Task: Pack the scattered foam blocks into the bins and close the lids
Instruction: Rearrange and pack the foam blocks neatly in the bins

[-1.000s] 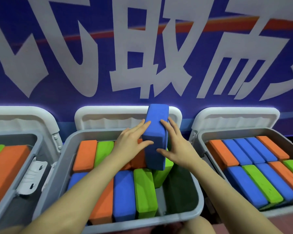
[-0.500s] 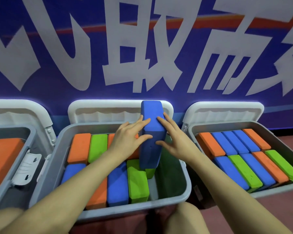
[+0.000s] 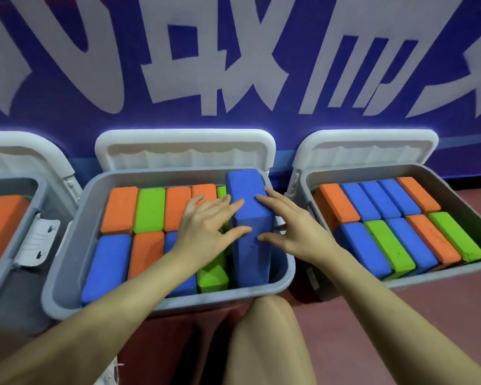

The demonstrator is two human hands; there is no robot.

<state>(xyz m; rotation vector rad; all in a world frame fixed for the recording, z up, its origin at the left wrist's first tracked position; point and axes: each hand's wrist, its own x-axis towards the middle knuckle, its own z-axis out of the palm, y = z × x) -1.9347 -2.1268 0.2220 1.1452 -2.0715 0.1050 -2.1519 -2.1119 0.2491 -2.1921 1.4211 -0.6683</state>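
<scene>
A blue foam block (image 3: 250, 226) stands on its long edge at the right end of the middle grey bin (image 3: 67, 276). My left hand (image 3: 206, 226) presses its left face and my right hand (image 3: 292, 229) its right face, fingers spread along it. Orange, green and blue blocks fill the rest of this bin in two rows; a green block (image 3: 213, 276) lies tilted beside the blue one. The bin's white lid (image 3: 185, 148) stands up against the wall.
A right bin (image 3: 456, 187) holds two rows of blocks, its lid (image 3: 367, 147) raised. A left bin (image 3: 9, 262) with an orange block is partly cut off. A blue banner wall rises behind. My knee (image 3: 270, 329) is over the red floor.
Both hands have lowered the blue block from above the rim down into the right end of the middle bin, and it has tipped from upright onto its long edge.
</scene>
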